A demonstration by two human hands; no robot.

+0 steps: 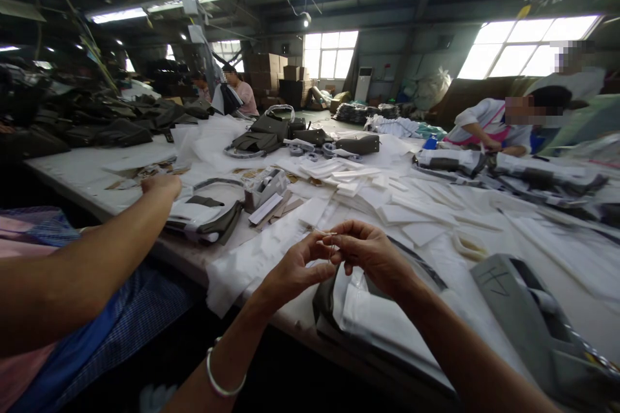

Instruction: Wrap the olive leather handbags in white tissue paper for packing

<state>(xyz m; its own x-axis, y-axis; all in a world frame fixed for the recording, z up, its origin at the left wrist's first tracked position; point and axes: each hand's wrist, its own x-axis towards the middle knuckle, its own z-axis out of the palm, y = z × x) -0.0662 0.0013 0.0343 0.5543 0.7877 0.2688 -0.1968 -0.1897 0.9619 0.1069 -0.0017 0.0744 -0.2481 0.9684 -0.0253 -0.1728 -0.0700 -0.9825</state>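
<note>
My left hand [306, 265] and my right hand [372, 250] meet fingertip to fingertip above the near table edge. Between them is a thin white string [331, 250], looped at the fingertips. The right fingers pinch it, and the left fingers curl round it; its exact ends are too small to make out. Just below lies a dark olive handbag [323, 302], partly covered by a white sheet [387, 321] with clear plastic on it. The bag's dark handle [421, 261] arches behind my right hand.
A grey tape dispenser [504, 290] stands at the right. White foam sheets [426, 206] spread across the table. To the left, a co-worker's arm [111, 264] reaches over near another wrapped bag [213, 219] and a second dispenser [266, 187]. Another person [494, 122] works opposite.
</note>
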